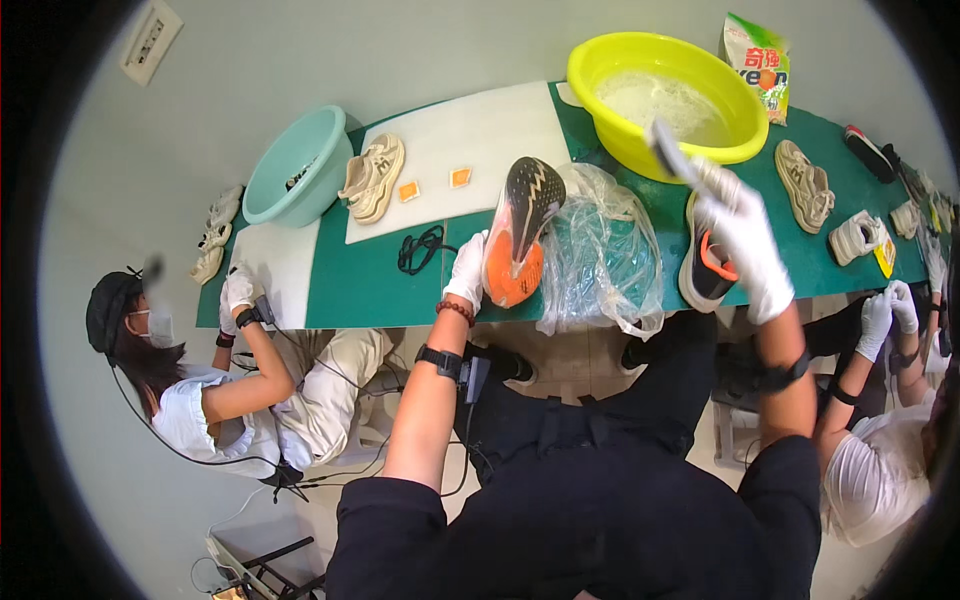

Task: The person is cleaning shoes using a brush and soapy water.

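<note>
A white-gloved hand, my left hand [469, 274], grips a running shoe [517, 240] whose black and orange outsole faces up toward me. My right hand [739, 232], also gloved, is raised and blurred. It holds a grey scrub brush [670, 154] by the handle near the front wall of a yellow basin [626, 139]; the bristles are not clear. Foamy water [660, 101] fills the basin's bottom. Below my right hand a dark sneaker [701, 281] with an orange collar rests on the green table, partly hidden. A crumpled clear plastic bag [600, 240] lies between the shoes.
Black shoelaces [421, 251], two orange packets [460, 177] and a beige sneaker [377, 176] are left of me, near a light-blue basin [300, 169]. A washing powder bag [761, 67] stands behind the yellow basin. Gloved co-workers sit at left [225, 405] and right [874, 457].
</note>
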